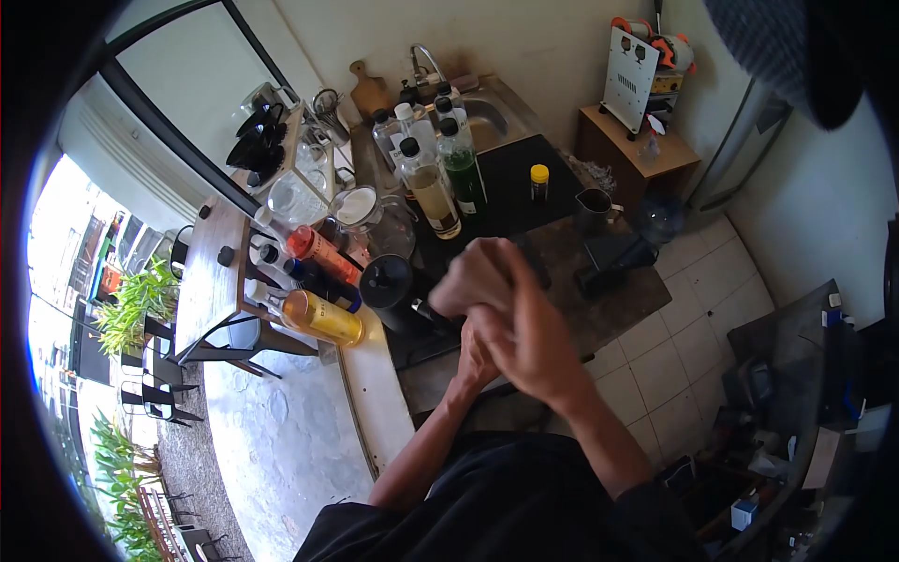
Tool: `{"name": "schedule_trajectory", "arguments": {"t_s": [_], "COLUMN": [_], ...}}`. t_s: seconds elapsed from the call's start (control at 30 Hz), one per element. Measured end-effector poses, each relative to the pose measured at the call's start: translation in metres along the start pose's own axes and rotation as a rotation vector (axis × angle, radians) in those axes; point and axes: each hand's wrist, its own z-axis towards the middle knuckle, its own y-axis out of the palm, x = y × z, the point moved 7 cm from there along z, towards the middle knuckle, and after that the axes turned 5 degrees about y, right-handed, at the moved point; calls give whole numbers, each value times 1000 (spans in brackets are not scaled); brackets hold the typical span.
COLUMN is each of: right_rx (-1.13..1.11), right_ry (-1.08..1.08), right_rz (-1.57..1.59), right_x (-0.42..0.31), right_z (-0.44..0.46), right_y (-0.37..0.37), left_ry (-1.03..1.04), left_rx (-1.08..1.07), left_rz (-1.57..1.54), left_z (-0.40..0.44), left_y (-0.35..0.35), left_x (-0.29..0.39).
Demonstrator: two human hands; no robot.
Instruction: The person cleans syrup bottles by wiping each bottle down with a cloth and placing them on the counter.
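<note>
My right hand [526,337] and my left hand [476,358] are together over the front edge of the dark counter. A bunched, dull brown cloth-like shape [476,277], smeared by motion, is in the grip of my right hand. Just below it, my left hand is closed, partly covered by the right; what it holds is hidden. To the left of the hands stands a black lidded canister or grinder [387,283] with a side handle. Beyond them are a clear bottle of pale yellow liquid [433,201] and a dark green bottle [464,178].
An orange-yellow bottle [323,318] and a red bottle [323,251] lean at the left. A yellow-capped jar [538,184], a metal pitcher [592,208] and a dark device [618,258] stand on the right. Behind are a sink [487,117] and a machine on a wooden cabinet [646,155].
</note>
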Motion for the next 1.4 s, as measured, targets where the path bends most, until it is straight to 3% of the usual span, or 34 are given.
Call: {"name": "schedule_trajectory", "arguments": {"t_s": [0.03, 0.07, 0.13, 0.3, 0.37, 0.4, 0.47, 0.57, 0.63, 0.7, 0.77, 0.83, 0.87, 0.9, 0.97, 1.0, 1.07, 1.1, 1.17, 1.23, 1.3, 1.4], "right_rx": [126, 122, 154, 74, -122, -124, 17, -16, -21, -357, -340, -167, 35, 31, 268, 265, 257, 195, 1, 18, 36, 61], "right_ry": [-35, -34, 56, 132, 314, 310, 264, 238, 367, 706, 690, 532, 518, 517, 390, 389, 343, 140, 131, 178, 42, 71], "right_rz": [-215, -214, -646, -566, -91, -91, 641, 711, 816, 1210, 1191, 1669, 1698, 1701, 1515, 1520, 942, 828, 653, 604, -56, -15], "right_x": [-9, -14, -18, 2, 21, 22, 20, 40, 51, 63, 75, 73, 81, 77, 79, 74, 60, 62, 52, 75, 62, 74], "right_z": [2, 3, 4, 19, 21, 24, 29, 32, 31, 19, 17, 25, 23, 23, 18, 10, -6, -11, -23, -42, -48, -64], "right_y": [9, 19, 30, 22, 28, 28, 25, 24, 16, 28, 25, 11, -2, -11, -48, -53, -71, -65, -37, 4, 20, 22], "left_ry": [9, 17, 24, 21, 17, 15, 26, 92, 87, 29, -1, 46, 46, -11, -74, -58, -46, -24, -92, -51, -25, 11], "left_rx": [-2, 0, 7, 31, 20, 9, -20, -15, -15, -63, -41, 24, 25, 39, 57, 90, 105, 96, 30, -73, -153, -206], "left_rz": [23, 55, 102, 209, 244, 261, 280, 228, 173, -65, -76, 83, 86, 108, 134, 191, 269, 265, 280, 257, 58, 244], "left_z": [-1, -1, -1, 3, 3, 4, 2, -2, -1, 1, 3, 3, 3, 4, 0, -5, -4, -7, -17, -21, -28, -34], "left_y": [-1, -2, -4, -2, -1, -1, -2, -2, 0, 8, 8, -2, -2, -2, 0, -1, -4, -3, 3, 6, 5, 2], "left_x": [0, 2, 6, 11, 11, 11, 11, 22, 21, -1, -5, 8, 12, 12, 9, 11, 18, 13, -22, -39, -43, -51]}}
